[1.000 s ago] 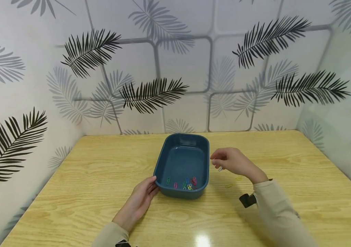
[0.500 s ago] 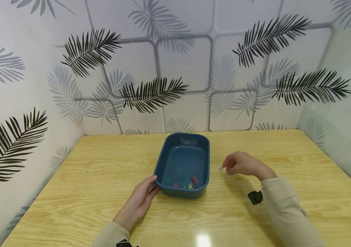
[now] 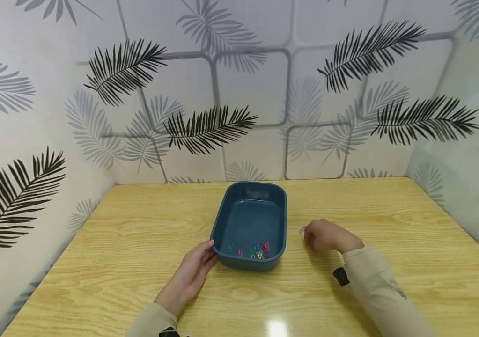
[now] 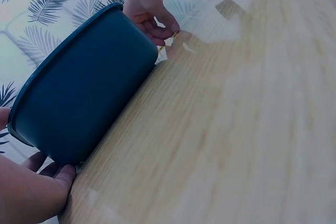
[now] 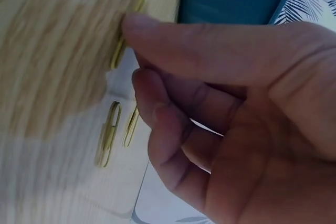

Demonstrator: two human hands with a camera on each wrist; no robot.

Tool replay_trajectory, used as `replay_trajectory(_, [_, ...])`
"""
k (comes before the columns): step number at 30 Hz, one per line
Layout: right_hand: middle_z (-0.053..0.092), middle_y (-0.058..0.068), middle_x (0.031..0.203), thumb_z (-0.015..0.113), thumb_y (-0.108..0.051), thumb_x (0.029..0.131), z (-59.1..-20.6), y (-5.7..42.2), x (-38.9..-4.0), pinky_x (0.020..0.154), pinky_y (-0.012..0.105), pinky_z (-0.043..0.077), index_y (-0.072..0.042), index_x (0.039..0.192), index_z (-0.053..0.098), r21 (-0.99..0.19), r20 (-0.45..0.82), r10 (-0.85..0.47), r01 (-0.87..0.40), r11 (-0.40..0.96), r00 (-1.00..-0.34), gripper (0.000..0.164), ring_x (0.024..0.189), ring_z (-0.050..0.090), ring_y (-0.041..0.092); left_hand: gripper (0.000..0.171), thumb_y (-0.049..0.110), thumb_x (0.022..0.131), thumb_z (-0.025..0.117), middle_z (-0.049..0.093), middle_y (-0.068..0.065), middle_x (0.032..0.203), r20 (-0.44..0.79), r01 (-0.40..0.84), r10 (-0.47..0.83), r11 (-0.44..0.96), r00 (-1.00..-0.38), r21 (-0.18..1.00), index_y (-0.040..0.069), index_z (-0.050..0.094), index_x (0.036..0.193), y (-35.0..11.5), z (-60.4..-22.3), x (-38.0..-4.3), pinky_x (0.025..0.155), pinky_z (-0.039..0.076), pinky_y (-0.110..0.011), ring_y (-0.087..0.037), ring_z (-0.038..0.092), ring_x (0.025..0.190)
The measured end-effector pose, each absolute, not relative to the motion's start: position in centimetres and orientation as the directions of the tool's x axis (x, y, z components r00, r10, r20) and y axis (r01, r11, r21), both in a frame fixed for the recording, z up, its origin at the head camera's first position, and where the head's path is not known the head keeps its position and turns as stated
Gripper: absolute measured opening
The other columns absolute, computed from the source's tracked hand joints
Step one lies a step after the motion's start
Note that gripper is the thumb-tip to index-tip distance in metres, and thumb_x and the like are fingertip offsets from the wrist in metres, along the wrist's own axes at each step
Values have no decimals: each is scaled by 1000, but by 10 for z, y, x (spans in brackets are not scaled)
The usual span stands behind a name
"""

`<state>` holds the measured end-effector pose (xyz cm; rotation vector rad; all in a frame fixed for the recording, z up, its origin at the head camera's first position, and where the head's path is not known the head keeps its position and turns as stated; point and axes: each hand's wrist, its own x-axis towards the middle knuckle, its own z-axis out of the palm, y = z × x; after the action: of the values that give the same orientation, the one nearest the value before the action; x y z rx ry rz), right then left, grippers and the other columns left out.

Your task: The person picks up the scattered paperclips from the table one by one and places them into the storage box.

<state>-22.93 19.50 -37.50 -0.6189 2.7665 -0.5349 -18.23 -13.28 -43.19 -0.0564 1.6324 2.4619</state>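
My left hand (image 3: 192,269) grips the near left corner of a dark blue plastic tray (image 3: 251,217), thumb at the rim and fingers along the outside wall. Several coloured paper clips lie in the tray's near end, among them a green paper clip (image 3: 230,246) and a pink one. To the right of the tray, my right hand (image 3: 327,236) is low at the tabletop with loosely bent fingers. In the right wrist view its thumb tip overlaps a yellow paper clip (image 5: 116,59), with a gap between thumb and index finger. A second yellow paper clip (image 5: 108,136) lies close by.
A pale paper clip (image 3: 302,230) lies on the wooden table (image 3: 138,224) just left of my right hand. Behind the table stands a wall (image 3: 252,159) with a leaf pattern. The tray's right wall stands between its inside and my right hand.
My right hand has moved from beside the tray's right rim, first rightward, then down to the tabletop over the yellow paper clips. The left hand and tray have stayed in place.
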Motion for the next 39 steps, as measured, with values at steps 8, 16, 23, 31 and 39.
replay_trajectory(8, [62, 1, 81, 73, 10, 72, -374, 195, -231, 65, 31, 52, -5, 82, 69, -355, -193, -458, -373, 857, -868, 19, 74, 57, 17, 49, 16, 99, 52, 54, -17, 130, -133, -173, 132, -375, -982, 911, -15, 40, 136, -133, -431, -183, 99, 40, -33, -19, 50, 115])
replay_trajectory(16, [65, 6, 84, 61, 14, 78, -370, 202, -234, 70, 35, 53, -2, 83, 69, -361, -112, -516, -449, 817, -849, 19, 79, 61, 23, 49, 15, 98, 53, 52, -18, 132, -143, -182, 128, -382, -981, 906, -14, 43, 135, -133, -433, -184, 97, 42, -31, -20, 50, 116])
replay_trajectory(23, [64, 5, 82, 61, 14, 77, -367, 202, -232, 68, 35, 52, -1, 82, 68, -373, -68, -531, -472, 799, -845, 17, 76, 59, 21, 50, 17, 98, 53, 52, -18, 132, -132, -174, 135, -377, -982, 909, -14, 42, 136, -133, -433, -183, 96, 42, -31, -20, 50, 115])
replay_trajectory(31, [64, 7, 78, 67, 10, 78, -367, 203, -232, 64, 33, 52, 1, 82, 68, -398, -24, -520, -469, 789, -854, 10, 71, 59, 19, 50, 16, 99, 52, 51, -18, 134, -136, -178, 135, -374, -981, 910, -14, 40, 137, -132, -433, -182, 98, 41, -32, -20, 49, 117])
replay_trajectory(39, [58, 1, 69, 68, 8, 76, -366, 204, -233, 52, 27, 46, -1, 78, 64, -494, -8, -511, -441, 750, -860, 11, 55, 52, 12, 50, 16, 99, 52, 52, -18, 133, -141, -180, 128, -377, -982, 909, -14, 40, 137, -132, -433, -182, 99, 41, -32, -21, 49, 118])
